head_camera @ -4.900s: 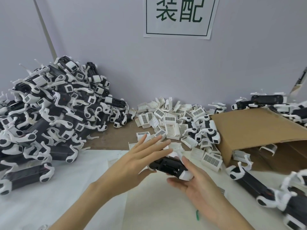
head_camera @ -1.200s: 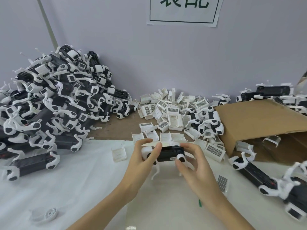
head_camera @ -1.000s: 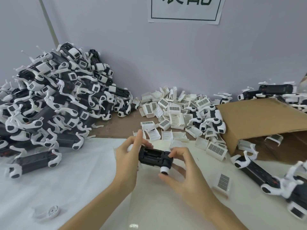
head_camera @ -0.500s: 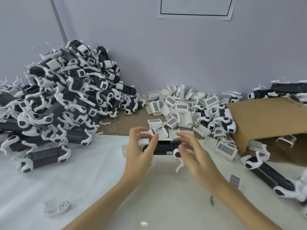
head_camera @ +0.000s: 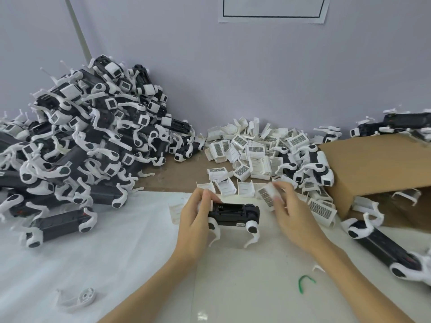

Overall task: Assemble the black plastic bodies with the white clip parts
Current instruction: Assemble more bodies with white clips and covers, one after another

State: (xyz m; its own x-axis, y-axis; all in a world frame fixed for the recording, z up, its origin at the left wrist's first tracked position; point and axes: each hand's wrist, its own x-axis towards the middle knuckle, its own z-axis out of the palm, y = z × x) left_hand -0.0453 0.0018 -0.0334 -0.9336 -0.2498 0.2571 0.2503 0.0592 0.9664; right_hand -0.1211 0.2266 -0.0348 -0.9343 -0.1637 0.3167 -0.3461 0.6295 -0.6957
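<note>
Fingers [head_camera: 205, 197] of our left hand [head_camera: 196, 220] curl round the left end of the black body [head_camera: 233, 212], thumb toward us and fingertips over its far edge, holding it level just above the white sheet [head_camera: 93, 252] that covers the near desk [head_camera: 175, 180]; our right hand [head_camera: 291, 213] now pinches a white clip part [head_camera: 267, 194] between thumb and fingertips, lifted beside the body's right end and blurred by motion. Half a second ago both hands were on the body and the right held no clip, so we judge that a fresh clip has just been drawn from the loose row at the sheet's far edge and that the fitting step is about to start. Taking the scene from largest to smallest: the heap of assembled units [head_camera: 81, 141] fills the left of the desk against the wall; the cardboard box [head_camera: 373, 169] lies on its side at the right, with further black-and-white units beside and behind it; the pile of white clips [head_camera: 254, 148] sits between the two, well within reach; the body in hand shows its open slotted bay upward, with white legs hanging from both ends, the near ones plainly seen; a lone white leg piece [head_camera: 77, 299] lies at lower left, and a small green scrap [head_camera: 305, 282] at lower right. The clip does not yet touch the body, and its orientation is too smeared to read. We expect the bay to receive it, though the pictures do not confirm which face goes down.
</note>
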